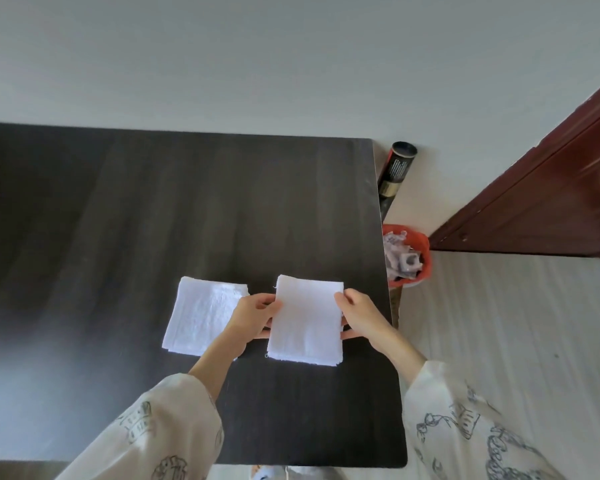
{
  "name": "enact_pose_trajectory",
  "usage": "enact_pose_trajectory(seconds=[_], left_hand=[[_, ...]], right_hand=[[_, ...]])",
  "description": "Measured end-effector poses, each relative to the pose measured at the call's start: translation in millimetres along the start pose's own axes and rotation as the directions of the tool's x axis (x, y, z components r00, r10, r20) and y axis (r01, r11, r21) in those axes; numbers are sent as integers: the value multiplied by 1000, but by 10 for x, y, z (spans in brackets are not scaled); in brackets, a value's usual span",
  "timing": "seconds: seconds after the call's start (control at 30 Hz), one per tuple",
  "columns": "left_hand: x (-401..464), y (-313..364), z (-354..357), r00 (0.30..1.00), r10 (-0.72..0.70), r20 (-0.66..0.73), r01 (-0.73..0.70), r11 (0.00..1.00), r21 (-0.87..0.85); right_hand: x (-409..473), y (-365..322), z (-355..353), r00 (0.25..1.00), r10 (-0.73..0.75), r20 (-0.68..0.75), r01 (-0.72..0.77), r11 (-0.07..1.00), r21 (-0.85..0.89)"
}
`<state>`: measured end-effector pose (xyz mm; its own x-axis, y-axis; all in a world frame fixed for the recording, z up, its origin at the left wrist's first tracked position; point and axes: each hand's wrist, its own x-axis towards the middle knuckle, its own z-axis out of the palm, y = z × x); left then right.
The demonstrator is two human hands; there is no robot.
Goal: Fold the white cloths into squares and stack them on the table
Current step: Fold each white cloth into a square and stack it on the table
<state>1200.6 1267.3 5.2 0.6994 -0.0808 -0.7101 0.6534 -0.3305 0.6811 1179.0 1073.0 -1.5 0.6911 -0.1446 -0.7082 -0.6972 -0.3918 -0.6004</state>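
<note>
1. Near edge: two sleeves, pale with dark line drawings, reach in over the dark desk (118,237) toward the cloths.
2. Left hand (255,315) grips the left edge of the folded cloth (305,323), thumb on top, fingers curled beneath.
3. Right hand (359,315) grips the right edge of the same cloth, thumb on top, fingertips showing under it.
4. The folded cloth sits between both hands, near the desk's right edge; whether it rests on the desk or is slightly lifted cannot be told.
5. Second folded cloth (201,317) lies flat on the desk just left of it, partly covered by the left hand and wrist.
6. Right of the desk, on the floor: a red bin (420,244) holding crumpled waste.
7. Farther: a dark tube (397,168) leans against the white wall; a reddish-brown door (551,188) stands at far right.
</note>
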Motion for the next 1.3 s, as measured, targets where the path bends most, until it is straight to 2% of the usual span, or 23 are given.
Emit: enact_pose_trajectory(seconds=[0.27,0.63,0.83,1.0,1.13,1.3], left_hand=[[93,-40,39,1000,-18,-23,20,998,52],[131,-65,90,997,28,-74,-16,987,157],[164,-94,118,986,96,-135,-56,961,270],[103,-91,109,971,143,-193,-73,941,331],[-140,-22,62,941,266,-208,-168,903,396],[-692,38,143,887,458,-60,-389,810,439]], right_hand=[[109,23,17,999,-34,-37,31,995,-90],[149,56,18,993,-32,-112,12,983,-182],[147,133,14,989,-25,-143,5,990,-140],[64,179,-29,969,-70,-239,38,990,-135],[-259,231,-94,958,-104,-268,89,994,-67],[-938,496,-123,919,-161,-359,206,974,92]])
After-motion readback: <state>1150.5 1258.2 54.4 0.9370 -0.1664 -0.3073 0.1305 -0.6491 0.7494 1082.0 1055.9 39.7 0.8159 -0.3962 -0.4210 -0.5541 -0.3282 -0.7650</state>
